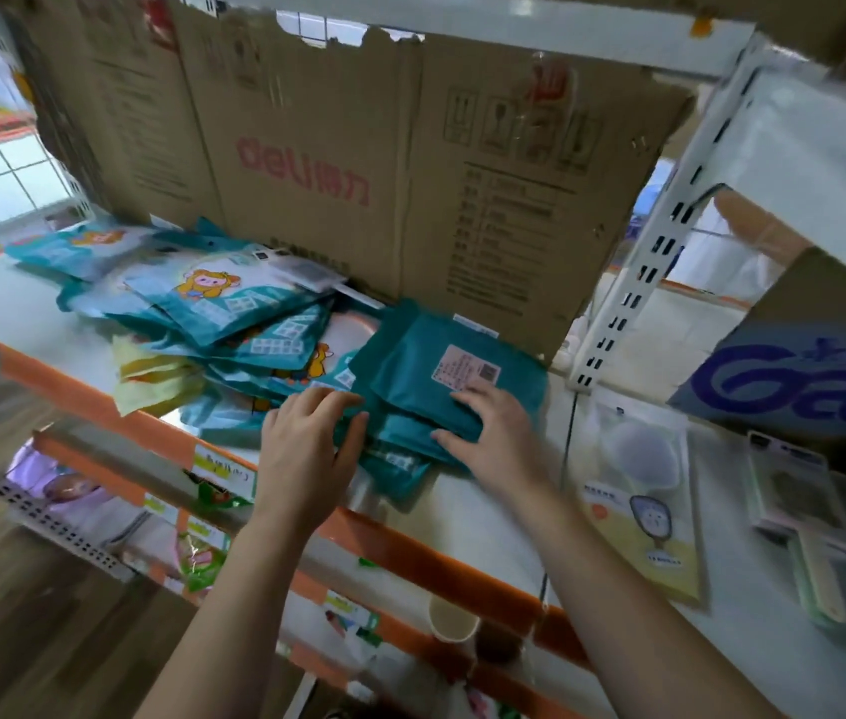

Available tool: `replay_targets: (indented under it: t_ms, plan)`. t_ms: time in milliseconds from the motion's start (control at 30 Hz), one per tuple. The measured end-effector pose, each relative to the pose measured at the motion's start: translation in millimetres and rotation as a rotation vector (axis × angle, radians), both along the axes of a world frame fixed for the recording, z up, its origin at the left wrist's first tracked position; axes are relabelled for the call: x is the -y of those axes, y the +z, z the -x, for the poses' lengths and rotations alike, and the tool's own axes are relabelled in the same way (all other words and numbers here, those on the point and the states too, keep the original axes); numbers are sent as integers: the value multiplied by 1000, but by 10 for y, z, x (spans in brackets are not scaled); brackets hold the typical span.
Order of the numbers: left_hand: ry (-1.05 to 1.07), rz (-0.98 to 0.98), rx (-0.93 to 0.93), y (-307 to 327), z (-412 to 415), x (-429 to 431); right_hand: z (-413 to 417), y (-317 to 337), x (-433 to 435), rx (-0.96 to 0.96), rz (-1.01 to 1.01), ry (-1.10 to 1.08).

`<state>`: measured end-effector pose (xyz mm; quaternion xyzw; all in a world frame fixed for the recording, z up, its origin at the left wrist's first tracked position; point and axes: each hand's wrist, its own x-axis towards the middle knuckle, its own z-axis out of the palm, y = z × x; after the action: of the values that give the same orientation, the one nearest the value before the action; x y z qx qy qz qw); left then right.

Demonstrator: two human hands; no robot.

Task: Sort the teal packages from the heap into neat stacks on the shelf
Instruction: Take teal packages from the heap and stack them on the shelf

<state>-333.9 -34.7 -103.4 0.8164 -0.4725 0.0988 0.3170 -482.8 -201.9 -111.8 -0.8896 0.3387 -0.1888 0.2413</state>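
Stack of teal packages (426, 376) on shelf (488, 521), left hand (309, 443) fingers straight against its 9 o'clock edge, right hand (493, 438) fingers flat on top — neither gripping, heap (234, 313) at 10 o'clock.

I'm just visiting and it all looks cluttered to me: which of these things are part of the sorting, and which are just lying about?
In the job: heap of teal packages, teal stack, left hand and right hand resting on it, shelf.
Just lying about: cardboard box, yellow packets, paper cup, card-backed pack.
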Motion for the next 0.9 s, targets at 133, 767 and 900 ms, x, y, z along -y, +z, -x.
replay_targets:
  t_ms: [133,767,900]
  plan:
    - [-61,35,26,52,-182,81,-137,-26,47,-26,51,-63]
    - [-333,52,42,71,-503,299,18,617,60,397,199,-378]
    - [-344,2,31,68,-362,350,291,817,175,568,42,-536]
